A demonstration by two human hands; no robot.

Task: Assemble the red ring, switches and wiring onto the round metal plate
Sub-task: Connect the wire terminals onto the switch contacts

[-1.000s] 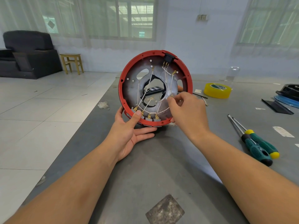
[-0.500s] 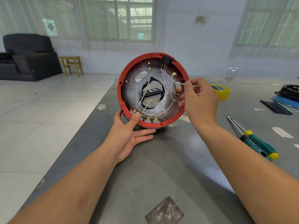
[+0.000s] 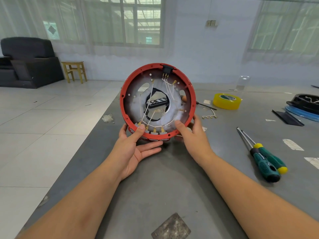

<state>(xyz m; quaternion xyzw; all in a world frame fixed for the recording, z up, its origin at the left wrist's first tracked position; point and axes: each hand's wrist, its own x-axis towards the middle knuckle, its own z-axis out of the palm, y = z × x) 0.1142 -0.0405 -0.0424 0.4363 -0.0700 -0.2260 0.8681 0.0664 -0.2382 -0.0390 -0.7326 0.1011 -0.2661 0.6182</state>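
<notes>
The head camera looks down at a grey table (image 3: 164, 187), where a person holds a round assembly upright on its edge, tilted a little away from them. The red ring (image 3: 124, 107) runs around the round metal plate (image 3: 134, 107), which has a large opening in its middle. White wires (image 3: 151, 94) cross the plate's face, from a black connector (image 3: 166, 69) at the top of the ring down to a row of grey switches (image 3: 154, 132) with brass terminals along the bottom.

The left hand (image 3: 136, 149) cups the ring from below — its thumb presses on the lower left rim by the switches and its fingers lie straight under the edge. The right hand (image 3: 193, 135) grasps the lower right rim, thumb on the inside of the plate and fingers curled round the outside.

To the right on the table lie two screwdrivers (image 3: 265, 163) with green handles, side by side and touching, one capped in yellow. Farther back sits a roll of yellow tape (image 3: 226, 101), and between it and the ring lies a short loose piece of wire with terminals (image 3: 209, 116). A dark object with light markings (image 3: 158, 101) shows through the plate's opening — too unclear to name. Off the table, on a tiled floor, stand a wooden stool (image 3: 74, 70) and a black armchair (image 3: 27, 61).
</notes>
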